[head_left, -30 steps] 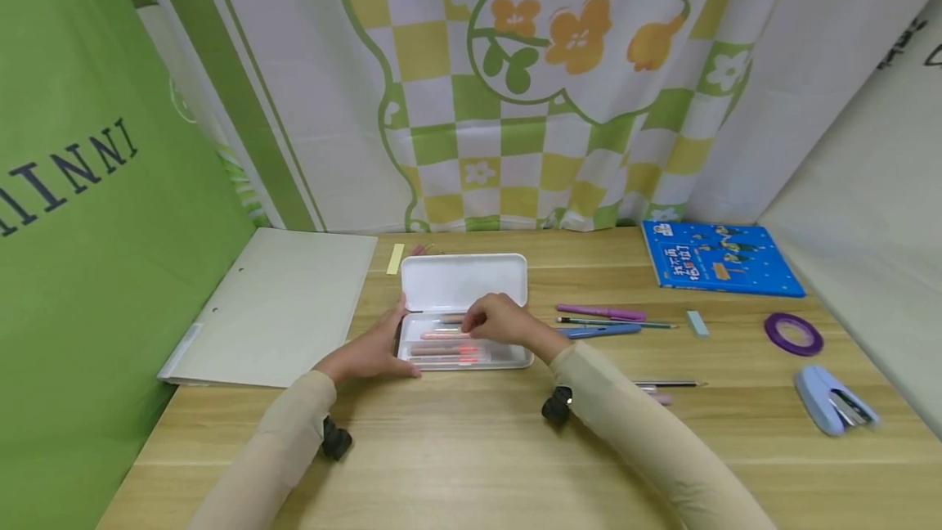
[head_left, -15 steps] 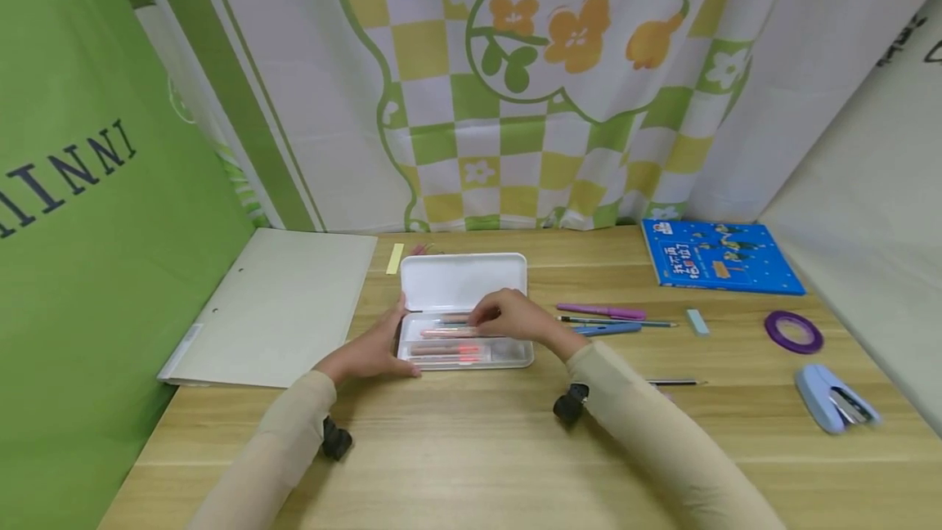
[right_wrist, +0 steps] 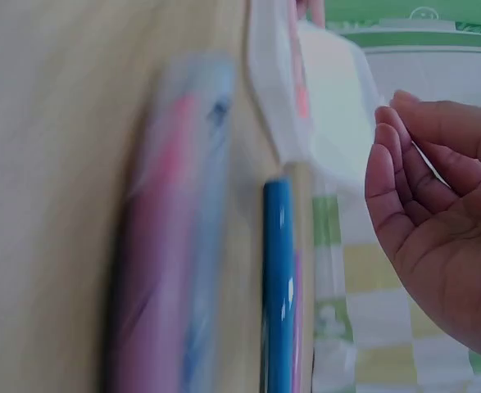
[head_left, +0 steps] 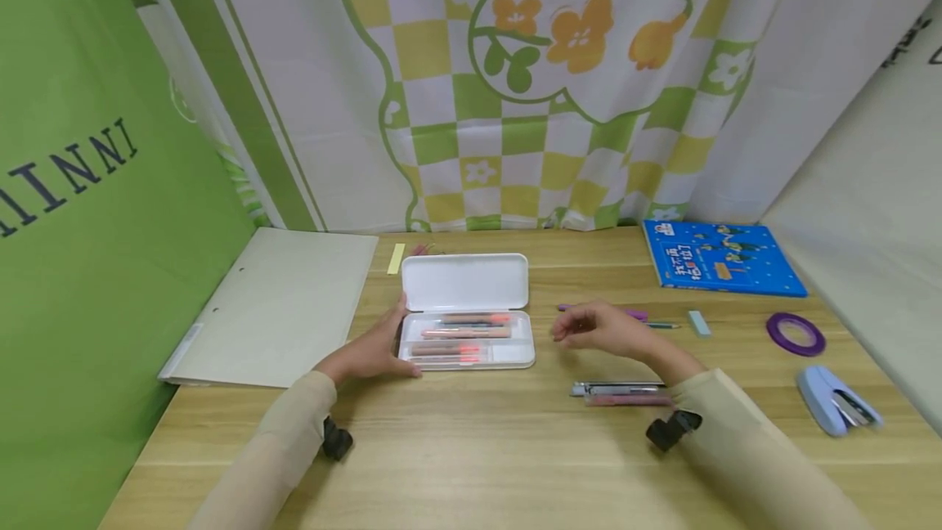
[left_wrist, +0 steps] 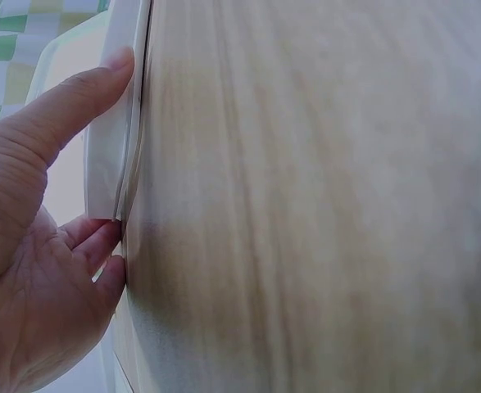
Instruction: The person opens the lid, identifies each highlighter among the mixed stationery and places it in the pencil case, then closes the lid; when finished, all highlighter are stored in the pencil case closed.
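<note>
A white pencil case [head_left: 465,283] lies with its lid raised in the middle of the table. Several pens [head_left: 467,334] fill its two compartments. My left hand [head_left: 371,350] grips the case's left end; in the left wrist view the thumb [left_wrist: 80,98] presses the front wall while the fingers curl at the end. To the right of the case hovers my right hand [head_left: 607,330], its fingers loosely curled around nothing. Partly hidden beneath it are a purple pen [head_left: 636,315] and a green pencil [head_left: 662,325]. The right wrist view has a blue pen [right_wrist: 279,278] near that hand.
Closer to me lie a silver pen [head_left: 621,389] and a pink pen [head_left: 629,401]. Farther right are an eraser [head_left: 699,324], purple tape [head_left: 796,334], a blue stapler [head_left: 835,401] and a blue book [head_left: 724,258]. A large white folder [head_left: 294,301] occupies the left.
My right hand has left the pencil case and swung right, over the pens on the table. The pens it covered in the case now show. The left hand stays put.
</note>
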Action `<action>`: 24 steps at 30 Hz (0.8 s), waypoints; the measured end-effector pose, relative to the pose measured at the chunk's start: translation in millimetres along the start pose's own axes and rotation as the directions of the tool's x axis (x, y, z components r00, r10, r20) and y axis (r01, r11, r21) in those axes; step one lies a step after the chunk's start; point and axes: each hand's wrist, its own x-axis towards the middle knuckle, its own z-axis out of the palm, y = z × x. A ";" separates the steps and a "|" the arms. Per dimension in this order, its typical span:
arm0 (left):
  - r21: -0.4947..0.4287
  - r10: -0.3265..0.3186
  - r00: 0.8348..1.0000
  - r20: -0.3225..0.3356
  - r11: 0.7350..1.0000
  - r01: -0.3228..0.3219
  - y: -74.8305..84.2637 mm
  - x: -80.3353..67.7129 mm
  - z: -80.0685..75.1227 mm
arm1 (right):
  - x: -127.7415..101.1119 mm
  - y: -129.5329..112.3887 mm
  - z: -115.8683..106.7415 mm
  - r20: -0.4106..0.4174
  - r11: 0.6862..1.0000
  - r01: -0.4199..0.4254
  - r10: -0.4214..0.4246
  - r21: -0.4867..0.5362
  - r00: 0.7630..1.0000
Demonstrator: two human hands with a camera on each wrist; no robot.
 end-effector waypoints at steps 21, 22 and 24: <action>0.011 -0.013 1.000 0.012 1.000 0.013 0.7 0.4 -0.8 | -77.5 33.3 3.2 -0.050 0.964 0.051 -0.067 -0.260 0.997; 0.015 -0.009 1.000 0.011 1.000 0.009 0.3 0.5 -0.7 | -77.4 34.2 3.6 -0.051 0.960 0.055 -0.071 -0.275 0.996; 0.017 0.010 1.000 0.008 1.000 -0.010 -0.4 0.9 -0.6 | -77.5 35.7 4.2 -0.051 0.952 0.055 -0.074 -0.300 0.996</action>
